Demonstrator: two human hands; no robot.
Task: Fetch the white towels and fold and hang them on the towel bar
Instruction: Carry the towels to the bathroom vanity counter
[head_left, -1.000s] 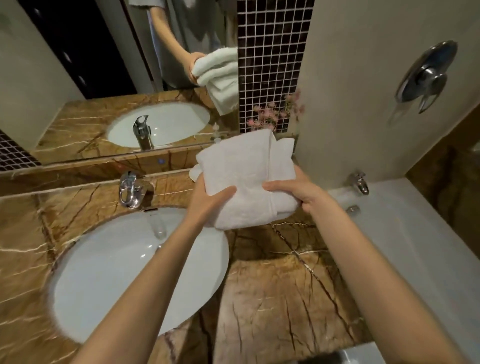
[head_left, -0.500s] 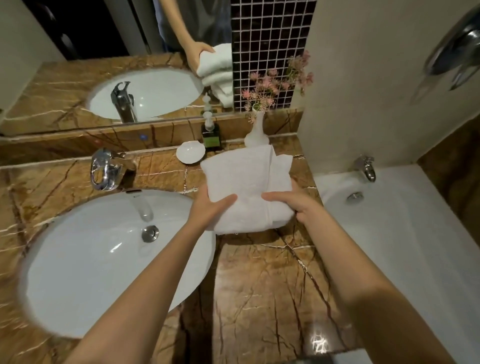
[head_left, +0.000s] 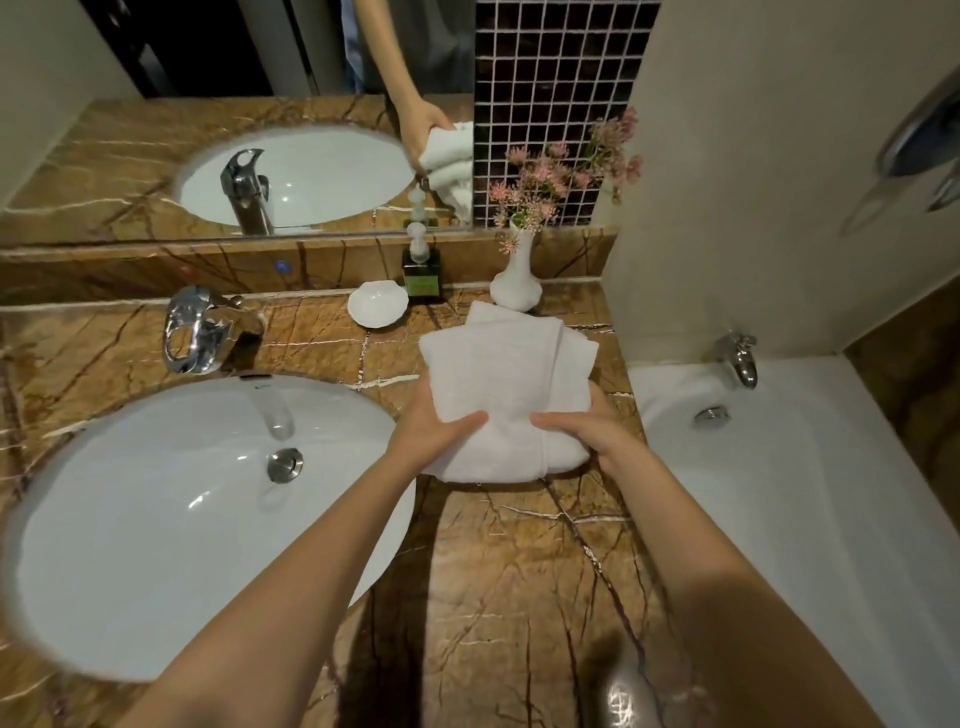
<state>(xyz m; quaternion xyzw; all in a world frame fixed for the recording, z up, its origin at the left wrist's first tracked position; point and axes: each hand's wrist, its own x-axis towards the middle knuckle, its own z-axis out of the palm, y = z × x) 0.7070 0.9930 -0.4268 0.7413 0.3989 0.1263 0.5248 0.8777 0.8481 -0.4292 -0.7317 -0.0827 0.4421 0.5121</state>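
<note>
A stack of folded white towels is held over the brown marble counter, to the right of the sink. My left hand grips the stack's left side, thumb on top. On the right side, my right hand holds it the same way. The stack's far end lies low, near the white vase; whether it touches the counter I cannot tell. No towel bar is in view.
A white oval sink with a chrome faucet fills the left. A white dish, a soap bottle and a white vase of pink flowers stand at the back. A bathtub lies right, with a mirror behind the counter.
The view has tilted downward and the towel stack has sunk lower over the counter. Both hands keep the same hold on it.
</note>
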